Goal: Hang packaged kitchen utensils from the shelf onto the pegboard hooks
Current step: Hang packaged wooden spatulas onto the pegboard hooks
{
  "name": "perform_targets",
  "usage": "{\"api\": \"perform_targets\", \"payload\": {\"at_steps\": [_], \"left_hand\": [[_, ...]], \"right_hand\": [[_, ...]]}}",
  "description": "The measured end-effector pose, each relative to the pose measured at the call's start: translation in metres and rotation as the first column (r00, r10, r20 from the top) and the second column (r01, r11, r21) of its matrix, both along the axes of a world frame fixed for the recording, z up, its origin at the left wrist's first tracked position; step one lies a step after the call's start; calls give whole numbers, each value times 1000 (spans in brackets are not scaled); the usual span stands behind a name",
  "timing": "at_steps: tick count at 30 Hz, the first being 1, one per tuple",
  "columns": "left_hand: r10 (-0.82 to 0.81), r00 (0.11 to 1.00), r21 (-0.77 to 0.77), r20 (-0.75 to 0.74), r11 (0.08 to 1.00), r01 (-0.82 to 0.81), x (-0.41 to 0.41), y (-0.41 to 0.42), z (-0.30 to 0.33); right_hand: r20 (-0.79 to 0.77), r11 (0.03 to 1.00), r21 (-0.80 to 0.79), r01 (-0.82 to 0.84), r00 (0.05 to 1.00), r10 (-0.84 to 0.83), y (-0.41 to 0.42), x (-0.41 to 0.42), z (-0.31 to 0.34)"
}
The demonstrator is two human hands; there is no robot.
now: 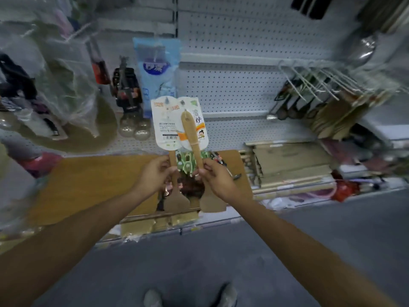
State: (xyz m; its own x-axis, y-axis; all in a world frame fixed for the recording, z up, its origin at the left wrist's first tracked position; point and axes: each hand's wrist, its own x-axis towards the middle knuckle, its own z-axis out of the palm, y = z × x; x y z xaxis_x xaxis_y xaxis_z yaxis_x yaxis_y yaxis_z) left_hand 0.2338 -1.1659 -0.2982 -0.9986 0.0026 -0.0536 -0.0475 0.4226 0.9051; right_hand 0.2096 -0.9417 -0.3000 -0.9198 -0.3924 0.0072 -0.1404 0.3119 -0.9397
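I saw left hand (157, 171) pinched on the handle of one carded wooden spatula (174, 173), card up, blade below the fist. Right hand (215, 176) gripped a second spatula (194, 147) just beside it, cards overlapping. Both sat before the pegboard (232, 85), probably not hooked; blur hid it.

- Dim, cool, even light; no hard shadows.
- Heavy blur at left on plastic bags (66, 85) and at right on hooks (321, 85).
- Wide-angle bending toward edges.
- Sharpest at centre cards (168, 127).
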Motion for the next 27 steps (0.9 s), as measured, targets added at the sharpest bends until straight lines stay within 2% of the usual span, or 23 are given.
{"api": "perform_targets", "payload": {"at_steps": [5, 13, 18, 27], "left_hand": [[-102, 991, -39, -81, 994, 100, -35, 118, 10], [-208, 966, -171, -152, 968, 182, -62, 295, 39], [-290, 944, -96, -158, 956, 278, -73, 374, 47], [-383, 914, -101, -132, 923, 372, -113, 475, 47]], "right_hand": [[13, 985, -34, 168, 986, -168, 121, -6, 14], [-34, 940, -36, 340, 939, -341, 297, -14, 36], [14, 862, -92, 498, 867, -499, 386, -12, 41], [-3, 749, -131, 649, 756, -655, 496, -18, 41]]}}
